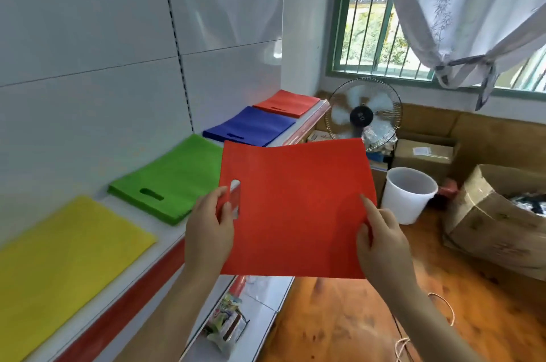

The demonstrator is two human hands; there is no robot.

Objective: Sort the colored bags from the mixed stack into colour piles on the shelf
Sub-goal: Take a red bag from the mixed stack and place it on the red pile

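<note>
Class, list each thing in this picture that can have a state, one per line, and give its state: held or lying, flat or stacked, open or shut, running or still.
red bag: held up in both hands, off the shelf
left hand: grips the bag at its handle slot
right hand: pinches the bag's right edge
yellow pile: lying flat
green pile: lying flat
blue pile: lying flat
red pile: lying flat
bucket: upright, lidless
fan: cannot tell if running
box: open

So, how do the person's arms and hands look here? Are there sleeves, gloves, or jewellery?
Both forearms are bare as far as the frame shows, with no sleeves visible. The left hand and the right hand wear no gloves, and no rings, watch or bracelet can be seen. The nails look short and unpainted.
</note>
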